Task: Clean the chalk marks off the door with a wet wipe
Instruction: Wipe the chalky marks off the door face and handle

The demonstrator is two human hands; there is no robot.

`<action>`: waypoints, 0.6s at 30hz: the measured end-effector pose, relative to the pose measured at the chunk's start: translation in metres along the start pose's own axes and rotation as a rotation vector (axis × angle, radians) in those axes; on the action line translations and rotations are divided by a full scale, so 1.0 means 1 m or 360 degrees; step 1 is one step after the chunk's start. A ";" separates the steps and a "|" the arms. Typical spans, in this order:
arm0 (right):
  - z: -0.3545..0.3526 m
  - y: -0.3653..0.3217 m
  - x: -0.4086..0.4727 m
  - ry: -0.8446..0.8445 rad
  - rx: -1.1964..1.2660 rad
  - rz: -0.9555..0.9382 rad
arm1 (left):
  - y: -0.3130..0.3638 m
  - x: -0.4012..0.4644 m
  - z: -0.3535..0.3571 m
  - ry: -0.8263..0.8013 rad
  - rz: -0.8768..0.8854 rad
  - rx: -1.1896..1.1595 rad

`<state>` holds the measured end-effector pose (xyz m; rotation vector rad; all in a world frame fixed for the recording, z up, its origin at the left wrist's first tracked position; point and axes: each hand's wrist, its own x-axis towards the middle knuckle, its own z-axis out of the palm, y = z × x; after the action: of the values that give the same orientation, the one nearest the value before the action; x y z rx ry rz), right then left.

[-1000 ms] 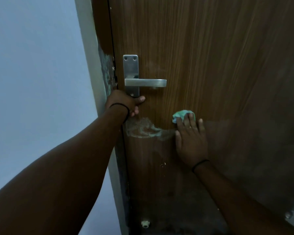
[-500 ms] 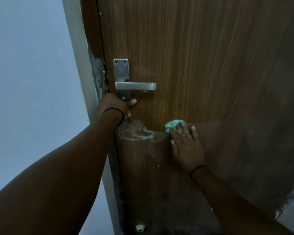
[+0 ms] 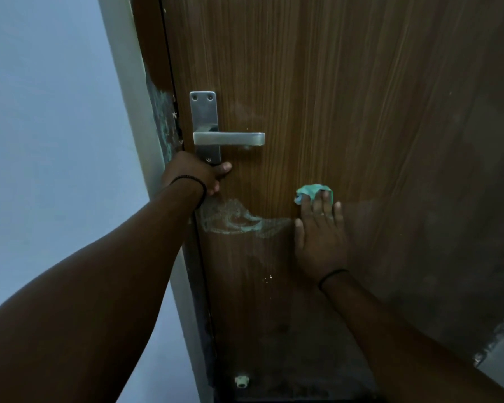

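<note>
The brown wooden door (image 3: 346,97) fills the view. A smeared pale-green chalk mark (image 3: 239,219) lies below the metal lever handle (image 3: 229,138). My right hand (image 3: 322,239) lies flat on the door just right of the smear, fingers straight, pressing a crumpled green wet wipe (image 3: 310,192) under its fingertips. My left hand (image 3: 195,174) grips the door's edge just beneath the handle plate, with the thumb on the door face and the fingers hidden behind the edge.
The door frame (image 3: 128,91) with chalky green smudges on its inner face (image 3: 165,117) runs down the left, next to a pale wall (image 3: 47,126). A small white stopper (image 3: 241,381) sits near the door's bottom. The lower right of the door looks darker.
My right hand with the wipe dipped slightly, then slid up and a little to the right across the door. My left hand kept its hold on the door edge.
</note>
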<state>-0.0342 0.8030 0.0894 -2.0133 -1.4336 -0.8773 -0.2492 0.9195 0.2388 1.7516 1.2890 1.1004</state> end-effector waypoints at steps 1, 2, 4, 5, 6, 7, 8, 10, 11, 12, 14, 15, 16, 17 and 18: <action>0.002 -0.009 -0.001 -0.0031 0.0031 -0.0030 | 0.000 -0.001 0.000 0.0007 0.0013 0.0004; 0.005 -0.013 -0.007 -0.0067 0.0022 -0.0107 | -0.001 -0.001 -0.001 0.0018 0.0025 0.0015; 0.006 0.002 -0.025 -0.0176 -0.0064 -0.0224 | -0.001 -0.004 -0.002 0.0049 0.0046 0.0058; 0.005 0.017 -0.033 -0.0193 -0.0088 -0.0220 | -0.001 -0.005 -0.001 0.0070 0.0061 0.0078; 0.003 0.030 -0.036 -0.0155 -0.0095 -0.0170 | -0.002 -0.006 0.000 0.0091 0.0075 0.0098; 0.002 0.038 -0.033 -0.0116 -0.0089 -0.0066 | -0.003 -0.008 0.002 0.0107 0.0081 0.0115; 0.001 0.040 -0.026 -0.0072 -0.0083 0.0060 | -0.005 -0.008 0.003 0.0117 0.0082 0.0115; -0.003 0.022 -0.006 0.0018 -0.0031 0.0175 | -0.006 -0.008 0.005 0.0125 0.0087 0.0097; -0.002 0.012 -0.004 0.0010 -0.0003 0.0137 | -0.007 -0.007 0.006 0.0134 0.0088 0.0096; 0.001 0.006 -0.006 -0.0013 0.0008 0.0040 | -0.007 -0.006 0.006 0.0138 0.0090 0.0093; 0.002 0.015 -0.025 -0.0115 -0.0013 -0.0082 | -0.010 -0.004 0.006 0.0103 0.0084 0.0041; 0.002 0.029 -0.035 -0.0147 -0.0024 -0.0040 | -0.011 -0.002 0.006 0.0079 0.0081 0.0021; 0.001 0.044 -0.040 -0.0129 -0.0027 0.0061 | -0.012 0.001 0.006 0.0059 0.0076 0.0019; 0.000 0.056 -0.039 -0.0077 -0.0008 0.0203 | -0.013 0.003 0.006 0.0043 0.0063 0.0021; -0.001 0.063 -0.031 -0.0019 0.0016 0.0339 | -0.014 0.006 0.005 0.0023 0.0044 0.0009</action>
<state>0.0179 0.7638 0.0643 -2.1192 -1.1996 -0.7662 -0.2489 0.9291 0.2259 1.7735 1.2817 1.1279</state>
